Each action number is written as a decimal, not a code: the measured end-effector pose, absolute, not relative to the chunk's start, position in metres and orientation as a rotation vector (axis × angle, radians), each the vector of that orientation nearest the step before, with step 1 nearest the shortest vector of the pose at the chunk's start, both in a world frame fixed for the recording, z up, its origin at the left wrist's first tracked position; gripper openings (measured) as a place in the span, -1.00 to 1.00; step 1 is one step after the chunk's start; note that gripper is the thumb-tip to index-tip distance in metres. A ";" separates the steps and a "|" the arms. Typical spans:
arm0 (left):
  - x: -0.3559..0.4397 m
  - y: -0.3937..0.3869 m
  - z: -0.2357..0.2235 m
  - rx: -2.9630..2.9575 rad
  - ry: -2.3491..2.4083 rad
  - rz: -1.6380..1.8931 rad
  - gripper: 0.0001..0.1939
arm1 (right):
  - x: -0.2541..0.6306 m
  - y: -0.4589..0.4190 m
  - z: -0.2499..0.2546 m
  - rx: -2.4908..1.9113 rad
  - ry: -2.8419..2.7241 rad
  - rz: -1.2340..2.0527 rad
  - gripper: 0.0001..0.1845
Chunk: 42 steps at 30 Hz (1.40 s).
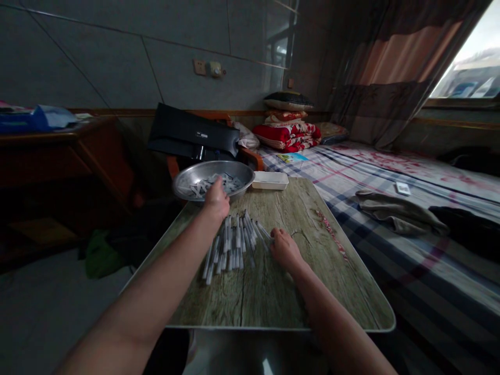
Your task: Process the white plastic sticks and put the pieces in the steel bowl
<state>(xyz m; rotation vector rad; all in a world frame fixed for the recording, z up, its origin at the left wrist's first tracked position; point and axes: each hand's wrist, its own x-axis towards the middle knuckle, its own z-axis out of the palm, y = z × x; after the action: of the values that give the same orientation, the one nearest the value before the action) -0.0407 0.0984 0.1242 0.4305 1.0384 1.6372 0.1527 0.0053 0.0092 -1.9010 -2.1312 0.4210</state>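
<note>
Clear plastic pens (236, 239) lie lengthwise, near to far, on the surface (219, 312); the right hand (287, 250), just right, seemingly pinches one; the left hand (217, 200), in the far bowl (211, 167), has its grip hidden.

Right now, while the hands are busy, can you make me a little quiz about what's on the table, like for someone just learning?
1. Which hand is at the metal bowl, the left or the right?
2. True or false: the white tray is beside the metal bowl.
3. Fill the gap: the slim, clear sticks lie in a loose pile on the ____.

Key:
1. The left hand.
2. True.
3. Table.
</note>
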 end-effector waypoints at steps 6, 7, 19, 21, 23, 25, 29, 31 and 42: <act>-0.006 0.000 0.057 0.545 0.990 1.407 -0.82 | 0.159 0.015 0.004 -1.819 -1.954 0.565 -0.70; -0.003 -0.010 0.052 0.551 0.986 1.369 -0.79 | 0.159 0.016 0.004 -1.760 -1.884 0.655 -0.71; -0.002 -0.029 0.030 0.760 0.879 1.355 -0.76 | 0.141 -0.003 0.014 -0.740 -1.343 1.906 -0.72; -0.002 -0.031 0.031 0.764 0.889 1.345 -0.75 | 0.138 -0.003 0.012 -0.757 -1.337 1.957 -0.77; -0.001 -0.033 0.031 0.776 0.884 1.353 -0.74 | 0.136 -0.004 0.011 -0.761 -1.308 1.984 -0.76; 0.000 -0.034 0.030 0.782 0.861 1.387 -0.74 | 0.135 -0.005 0.012 -0.740 -1.244 2.022 -0.61; 0.004 -0.034 0.027 0.701 0.808 1.447 -0.72 | 0.133 -0.011 0.017 -0.702 -1.166 2.110 -0.34; 0.004 -0.034 0.025 0.669 0.805 1.462 -0.71 | 0.132 -0.014 0.019 -0.688 -1.178 2.109 -0.33; 0.001 -0.035 0.023 0.650 0.846 1.543 -0.74 | 0.125 -0.015 0.016 -0.708 -1.388 1.909 -0.37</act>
<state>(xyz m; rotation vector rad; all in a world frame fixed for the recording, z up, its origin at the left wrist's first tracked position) 0.0012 -0.0347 0.0232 0.6497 0.8457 1.5427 0.1247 -0.0149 0.0163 -0.7080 -1.3882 1.9088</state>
